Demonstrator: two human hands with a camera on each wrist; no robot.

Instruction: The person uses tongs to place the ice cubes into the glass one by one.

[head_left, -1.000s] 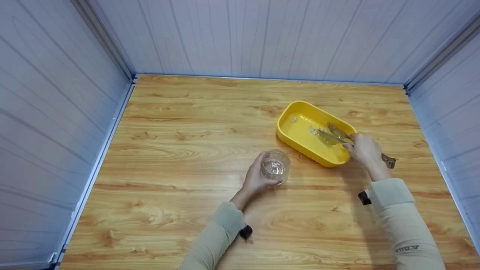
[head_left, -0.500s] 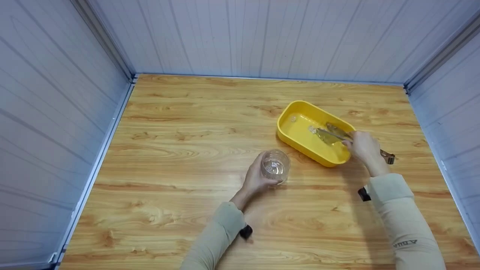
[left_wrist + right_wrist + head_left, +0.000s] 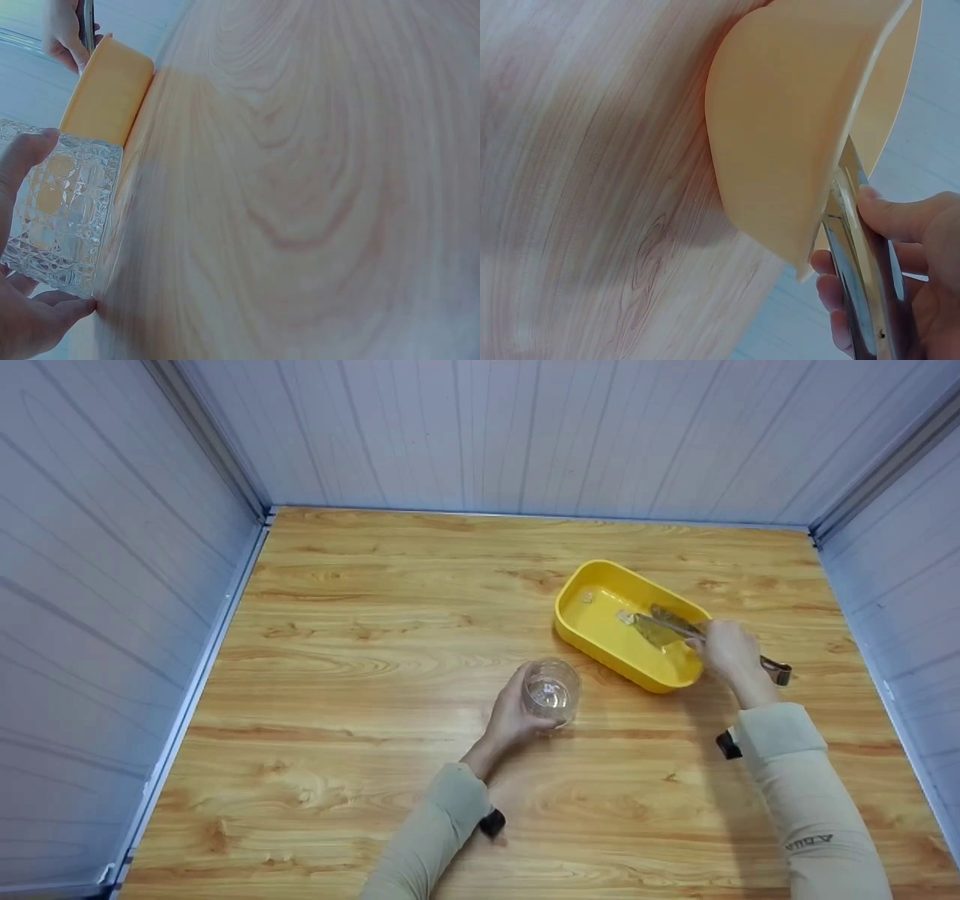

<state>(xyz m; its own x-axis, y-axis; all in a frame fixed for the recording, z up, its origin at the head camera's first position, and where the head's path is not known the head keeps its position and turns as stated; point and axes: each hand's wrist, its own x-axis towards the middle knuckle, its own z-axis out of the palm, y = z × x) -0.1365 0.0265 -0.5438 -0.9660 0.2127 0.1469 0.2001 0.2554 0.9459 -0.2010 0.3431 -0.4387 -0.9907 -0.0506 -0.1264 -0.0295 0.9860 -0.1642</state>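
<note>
Your left grip (image 3: 512, 716) is curled round the glass (image 3: 553, 690), which stands mouth up on the worktop (image 3: 375, 622), on your side of the yellow tub (image 3: 652, 682) and near it. Your right grip (image 3: 729, 654) pinches the metal tongs (image 3: 667, 626) between thumb and fingers, well back from the parted tips, which reach down into the tub. Clear pieces (image 3: 625, 617) lie just beside the nearer tip, though you can't tell whether they touch; a lone piece (image 3: 587, 597) sits toward the tub's far left end. Only the head view gives you that inside. The right wrist view shows you the tub's outer wall, which hides the tips; the left wrist view shows the glass's faceted side. Your left sleeve (image 3: 427, 832) slants in from the bottom edge; your right sleeve (image 3: 814, 802) leans up and leftward, its grip at the tub's right end.
</note>
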